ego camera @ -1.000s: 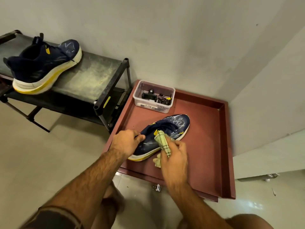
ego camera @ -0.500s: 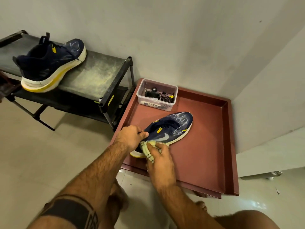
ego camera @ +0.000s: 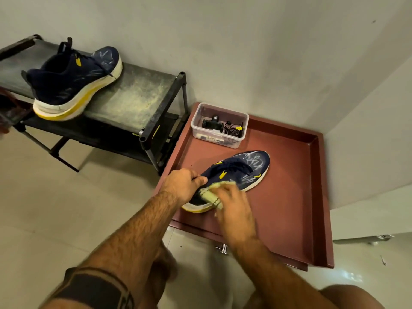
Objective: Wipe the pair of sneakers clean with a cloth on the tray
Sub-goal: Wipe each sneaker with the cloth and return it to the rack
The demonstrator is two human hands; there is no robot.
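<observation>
A navy sneaker (ego camera: 243,170) with a white and yellow sole and pale scribbles on its toe lies on the reddish-brown tray (ego camera: 296,197). My left hand (ego camera: 184,185) grips its heel collar. My right hand (ego camera: 234,208) holds a folded yellow-green cloth (ego camera: 210,195) pressed against the sneaker's side near the heel; the hand is motion-blurred. The second navy sneaker (ego camera: 73,83) stands on the top shelf of the black shoe rack (ego camera: 138,101) at the left.
A clear plastic box (ego camera: 219,124) with small black gadgets and cables sits at the tray's back left corner. The wall closes in behind and to the right of the tray. Pale floor tiles lie to the left, my knees below.
My right hand with the cloth slid back along the sneaker's side toward the heel, then slightly forward again. My left hand kept its hold on the heel.
</observation>
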